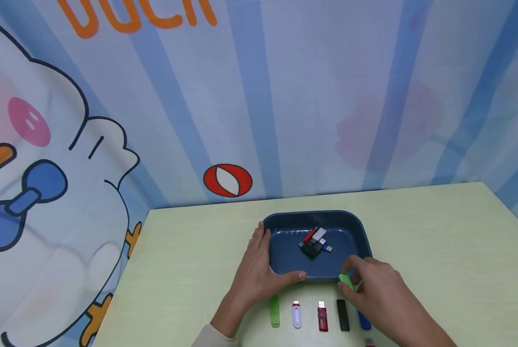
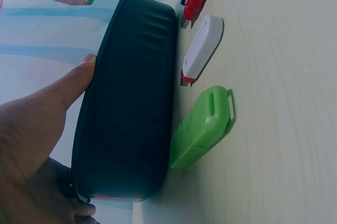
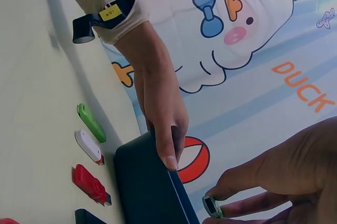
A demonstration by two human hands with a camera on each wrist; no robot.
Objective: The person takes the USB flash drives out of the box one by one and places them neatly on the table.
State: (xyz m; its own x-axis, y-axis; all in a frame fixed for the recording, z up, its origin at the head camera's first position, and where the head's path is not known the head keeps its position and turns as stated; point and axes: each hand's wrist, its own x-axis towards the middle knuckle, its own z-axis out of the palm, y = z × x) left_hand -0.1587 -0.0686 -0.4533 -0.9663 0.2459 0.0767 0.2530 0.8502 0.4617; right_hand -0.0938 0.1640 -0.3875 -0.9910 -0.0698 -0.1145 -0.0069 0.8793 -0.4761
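Note:
A dark blue tray (image 1: 289, 258) sits on the table, and my left hand (image 1: 259, 275) grips its near left corner, thumb on the front rim and fingers along the left side. Above the front right of the tray, my right hand (image 1: 382, 291) pinches a green USB flash drive (image 1: 346, 279). The right wrist view shows the metal plug end of this green drive (image 3: 212, 207). Inside the tray lies a small pile of USB flash drives (image 1: 313, 246), black, red, white and blue.
In front of the tray is a row of flash drives: green (image 1: 275, 311), white with red (image 1: 296, 315), red (image 1: 322, 319), black (image 1: 343, 315) and blue (image 1: 364, 320), partly behind my right hand. Another red drive (image 1: 369, 342) is cut off below. A printed cloth (image 1: 311, 96) hangs behind the table.

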